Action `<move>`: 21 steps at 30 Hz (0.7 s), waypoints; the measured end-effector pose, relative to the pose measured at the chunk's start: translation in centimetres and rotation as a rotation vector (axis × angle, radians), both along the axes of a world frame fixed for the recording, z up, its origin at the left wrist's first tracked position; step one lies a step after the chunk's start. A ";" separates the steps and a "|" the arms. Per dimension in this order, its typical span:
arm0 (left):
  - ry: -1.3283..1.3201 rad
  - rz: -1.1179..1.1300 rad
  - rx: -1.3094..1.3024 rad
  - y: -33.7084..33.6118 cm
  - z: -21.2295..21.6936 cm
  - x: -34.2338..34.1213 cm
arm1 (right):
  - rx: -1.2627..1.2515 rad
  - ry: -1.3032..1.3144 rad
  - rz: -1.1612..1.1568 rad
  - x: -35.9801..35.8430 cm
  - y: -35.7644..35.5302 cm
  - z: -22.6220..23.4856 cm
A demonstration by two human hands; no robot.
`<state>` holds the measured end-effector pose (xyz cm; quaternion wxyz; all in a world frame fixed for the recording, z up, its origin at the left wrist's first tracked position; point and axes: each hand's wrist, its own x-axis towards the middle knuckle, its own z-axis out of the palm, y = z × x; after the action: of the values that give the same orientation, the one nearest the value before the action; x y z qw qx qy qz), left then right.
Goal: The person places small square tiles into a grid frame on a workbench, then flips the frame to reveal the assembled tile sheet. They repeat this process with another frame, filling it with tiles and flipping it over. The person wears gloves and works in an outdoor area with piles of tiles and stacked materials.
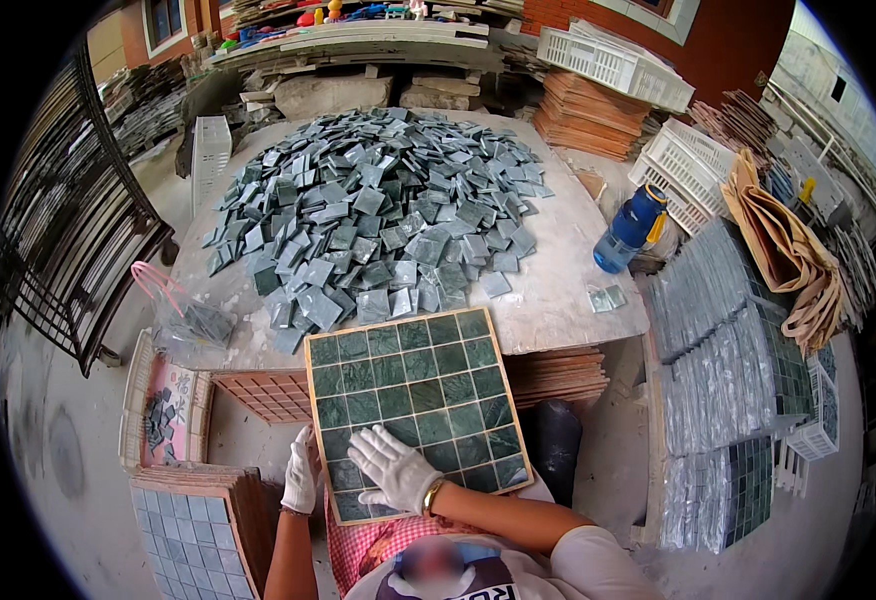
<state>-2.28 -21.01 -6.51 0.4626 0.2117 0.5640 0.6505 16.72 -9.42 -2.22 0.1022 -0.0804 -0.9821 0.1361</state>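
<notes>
- The square tan grid tray filled with dark green marble tiles (416, 412) is resting on the person's lap, with its far edge leaning toward the pale stone table (558, 290). The tiles are only sitting loose in the cells, so a tilt could be making them slide out.
- The right hand in a white glove (392, 468) is lying flat and wide open on the near tiles, pressing and holding nothing. If it is pushing unevenly, the tiles under it could be shifting out of line.
- The left hand in a white glove (302, 472) is closing around the tray's left edge. This single grip is weak; the tray could be twisting down on the side away from it.
- Beyond both hands, the big heap of loose grey-green square tiles (378, 210) is lying on the table; a bump from the tray's far edge could be knocking pieces off.
- Far to the right of the right hand, the blue plastic bottle with a yellow strap (630, 228) is standing near the table edge, where it could be falling.
</notes>
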 end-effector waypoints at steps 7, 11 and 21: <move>1.482 -0.154 -0.229 -1.6 4.6 5.2 | 0.128 -0.044 -1.038 21.9 6.4 -2.4; 1.539 -0.287 -0.378 -0.8 5.6 7.2 | 0.073 0.146 -0.868 17.8 3.5 0.9; 1.458 -0.185 -0.345 -0.6 5.3 7.1 | 0.106 0.049 -0.495 15.9 3.8 0.8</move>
<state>4.81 -21.65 -1.25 0.0515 0.5596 0.8010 0.2065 32.61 -5.58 -1.43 0.1600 -0.3099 -0.9355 0.0571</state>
